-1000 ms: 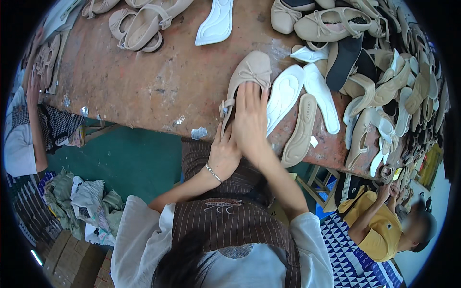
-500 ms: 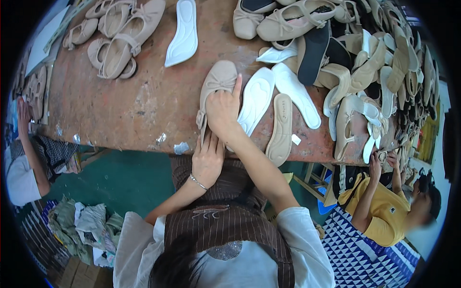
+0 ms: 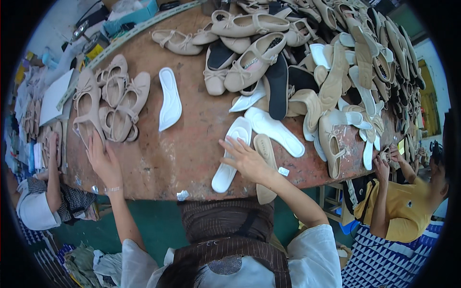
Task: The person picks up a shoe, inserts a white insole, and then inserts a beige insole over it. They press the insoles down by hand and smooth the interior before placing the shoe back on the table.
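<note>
My left hand (image 3: pixel 104 165) reaches to the left side of the table, its fingers at the heel of a beige strapped flat shoe (image 3: pixel 82 96) with a bow. That shoe lies beside several matching beige shoes (image 3: pixel 126 108). My right hand (image 3: pixel 247 161) is spread over a white cushioned insole (image 3: pixel 225 170), fingertips touching or just above its middle. Just right of it, a beige insole (image 3: pixel 265 193) partly passes under my wrist and overhangs the table's front edge. A second white insole (image 3: pixel 278 134) lies behind that, and another (image 3: pixel 169 98) is apart near the middle.
A large heap of beige shoes (image 3: pixel 254 65) and insoles covers the right of the worn brown table (image 3: pixel 158 163). A metal strip (image 3: pixel 139 26) edges its far left. A person in yellow (image 3: pixel 391 206) works at right; another in white (image 3: pixel 41 204) sits at left.
My left hand has carried the shoe from the table's middle to the shoes at left. My right hand has let go of it and moved onto the white insole. The view has shifted.
</note>
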